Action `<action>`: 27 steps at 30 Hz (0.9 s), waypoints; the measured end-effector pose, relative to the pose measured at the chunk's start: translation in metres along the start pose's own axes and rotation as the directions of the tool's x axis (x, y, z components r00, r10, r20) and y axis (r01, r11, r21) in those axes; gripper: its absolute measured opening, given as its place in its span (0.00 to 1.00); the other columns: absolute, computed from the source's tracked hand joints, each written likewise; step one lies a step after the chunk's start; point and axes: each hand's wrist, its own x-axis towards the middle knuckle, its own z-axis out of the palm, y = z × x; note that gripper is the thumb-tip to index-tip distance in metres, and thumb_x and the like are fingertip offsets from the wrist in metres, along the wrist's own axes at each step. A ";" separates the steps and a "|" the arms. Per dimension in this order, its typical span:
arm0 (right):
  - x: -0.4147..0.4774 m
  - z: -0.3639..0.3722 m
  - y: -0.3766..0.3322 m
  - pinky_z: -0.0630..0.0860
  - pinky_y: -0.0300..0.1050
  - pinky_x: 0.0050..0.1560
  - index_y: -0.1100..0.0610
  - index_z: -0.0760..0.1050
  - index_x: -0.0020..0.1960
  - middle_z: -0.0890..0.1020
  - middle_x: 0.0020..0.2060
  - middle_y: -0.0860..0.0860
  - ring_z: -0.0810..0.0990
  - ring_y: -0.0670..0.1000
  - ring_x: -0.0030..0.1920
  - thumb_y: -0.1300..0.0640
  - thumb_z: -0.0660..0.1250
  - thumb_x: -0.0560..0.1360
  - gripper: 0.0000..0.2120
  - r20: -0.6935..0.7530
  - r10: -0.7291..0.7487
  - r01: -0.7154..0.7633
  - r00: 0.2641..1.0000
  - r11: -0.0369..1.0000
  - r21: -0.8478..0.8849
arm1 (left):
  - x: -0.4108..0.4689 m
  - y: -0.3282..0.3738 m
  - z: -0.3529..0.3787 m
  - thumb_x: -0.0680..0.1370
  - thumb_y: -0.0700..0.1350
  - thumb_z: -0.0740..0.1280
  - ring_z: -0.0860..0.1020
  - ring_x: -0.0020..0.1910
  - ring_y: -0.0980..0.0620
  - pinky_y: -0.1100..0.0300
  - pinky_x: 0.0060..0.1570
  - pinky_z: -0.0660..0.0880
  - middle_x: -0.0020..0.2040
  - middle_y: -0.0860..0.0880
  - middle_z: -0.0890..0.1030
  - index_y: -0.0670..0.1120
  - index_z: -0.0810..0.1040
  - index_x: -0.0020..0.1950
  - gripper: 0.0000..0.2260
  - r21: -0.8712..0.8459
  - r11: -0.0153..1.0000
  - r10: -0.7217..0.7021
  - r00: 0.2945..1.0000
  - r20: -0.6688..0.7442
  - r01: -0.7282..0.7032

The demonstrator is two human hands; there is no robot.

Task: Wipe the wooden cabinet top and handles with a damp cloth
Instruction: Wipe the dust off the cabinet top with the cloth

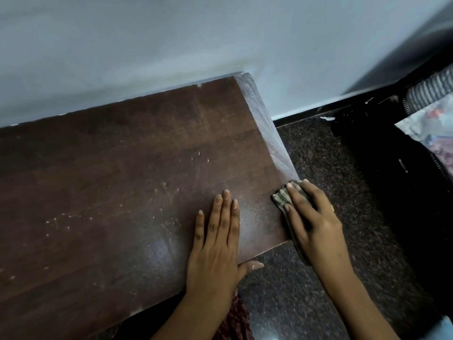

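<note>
Head view shows your right hand (311, 214) pressing the bunched damp cloth (282, 196) at the right edge of the wooden cabinet top (122, 180), left hand (215, 241) flat and empty beside it; pushing further could drop the cloth onto the floor (331, 168)

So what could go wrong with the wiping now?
The cloth under the right hand sits at the top's right corner, partly hanging off, so it might slip over the edge. The pale specks farther left could get missed, since the wiping is over at the corner.
</note>
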 end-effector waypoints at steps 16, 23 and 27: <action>0.105 0.005 -0.029 0.63 0.54 0.71 0.60 0.69 0.69 0.74 0.66 0.58 0.70 0.59 0.67 0.54 0.61 0.78 0.20 0.140 -0.014 0.010 0.990 0.999 0.032 | 0.082 0.017 -0.033 0.73 0.70 0.49 0.35 0.75 0.45 0.47 0.67 0.26 0.77 0.42 0.38 0.39 0.34 0.74 0.45 -0.074 0.990 0.112 0.985 -0.134 -0.122; 0.041 0.001 -0.015 0.52 0.50 0.73 0.59 0.58 0.74 0.55 0.74 0.50 0.52 0.51 0.75 0.50 0.56 0.76 0.28 0.191 -0.138 0.154 0.972 0.985 -0.074 | 0.106 0.000 -0.039 0.73 0.64 0.61 0.35 0.76 0.49 0.51 0.65 0.24 0.77 0.46 0.36 0.44 0.34 0.75 0.46 -0.051 0.940 0.331 0.938 -0.102 -0.337; 0.063 0.013 -0.018 0.55 0.52 0.72 0.63 0.60 0.73 0.60 0.74 0.56 0.53 0.50 0.73 0.49 0.50 0.77 0.28 0.149 -0.129 0.146 0.980 0.983 -0.108 | 0.128 -0.002 -0.040 0.74 0.59 0.61 0.36 0.76 0.49 0.51 0.70 0.30 0.77 0.45 0.35 0.43 0.34 0.75 0.45 0.025 0.957 0.289 0.954 -0.075 -0.288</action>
